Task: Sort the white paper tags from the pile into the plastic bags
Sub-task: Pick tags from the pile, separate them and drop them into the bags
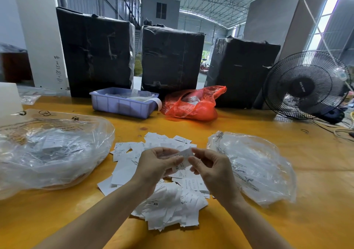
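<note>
The left hand (157, 164) and right hand (208, 169) meet above the middle of the bench (316, 181), their fingers curled and together pinching one white paper tag (184, 155) between the fingertips. Directly beneath them lies the pile of tags (168, 206), spreading from 12 o'clock of the hands down to 6 o'clock; some show "XS", "S" and "M", while most print is too small to read. At 9 o'clock sits a large clear plastic bag (51, 149), cut off by the left edge; tags show dimly through its glare. At 3 o'clock lies a second clear bag (254, 164), just beside the pile. Bare yellow surface lies open right of that bag and along the near edge. Farther out at 12 o'clock stand a lilac bin (122, 105), a red plastic bag (193, 105) and three black-wrapped bales (170, 57). At 2 o'clock stands a black fan (304, 84).
</note>
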Available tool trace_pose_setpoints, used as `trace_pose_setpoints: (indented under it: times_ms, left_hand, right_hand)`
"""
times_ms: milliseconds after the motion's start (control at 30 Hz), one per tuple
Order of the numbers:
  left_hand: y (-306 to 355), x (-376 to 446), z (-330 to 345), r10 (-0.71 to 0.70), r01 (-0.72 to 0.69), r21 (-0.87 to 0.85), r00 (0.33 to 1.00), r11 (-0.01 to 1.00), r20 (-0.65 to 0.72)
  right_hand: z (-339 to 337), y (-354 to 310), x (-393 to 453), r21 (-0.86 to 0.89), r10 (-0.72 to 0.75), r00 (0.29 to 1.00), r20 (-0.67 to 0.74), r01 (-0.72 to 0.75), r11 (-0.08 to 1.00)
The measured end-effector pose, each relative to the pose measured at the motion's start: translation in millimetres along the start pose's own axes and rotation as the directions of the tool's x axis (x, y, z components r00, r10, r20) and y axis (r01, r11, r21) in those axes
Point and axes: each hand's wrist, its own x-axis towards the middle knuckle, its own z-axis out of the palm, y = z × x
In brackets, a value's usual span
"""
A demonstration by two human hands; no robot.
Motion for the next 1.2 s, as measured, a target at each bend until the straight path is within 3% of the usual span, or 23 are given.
trace_pose_setpoints:
  times_ms: [133, 367, 600, 733, 1200]
  left_hand:
    - [-3.2, -5.4, 3.6, 0.034, -0.034, 0.045, 0.999, 0.998, -0.010]
    - [-4.7, -4.0, 3.0, 0.019, -0.022, -0.043, 0.998, 0.999, -0.057]
    - [-2.3, -3.5, 4.6, -0.007, 0.005, -0.041, 0.998, 0.999, -0.065]
    - [-2.1, -3.8, 4.5, -0.047, 0.039, -0.099, 0.996, 0.994, -0.076]
    - [1.6, -6.2, 5.5, -0.159, 0.159, -0.103, 0.987, 0.982, 0.008]
  right_hand:
    - [7.0, -2.0, -3.7, -0.110, -0.093, 0.995, 0.016, 0.095, 0.989]
    - [8.0, -1.6, -7.0, -0.129, -0.027, 0.986, 0.165, 0.048, 0.990]
    - [3.3, -0.9, -1.6, 0.168, 0.145, 0.989, 0.008, -0.144, 0.975]
    - [1.9, -2.9, -2.3, 0.198, 0.210, 0.974, 0.082, -0.222, 0.955]
    - [0.7, -7.6, -2.7, 0.209, 0.130, 0.988, 0.088, -0.146, 0.967]
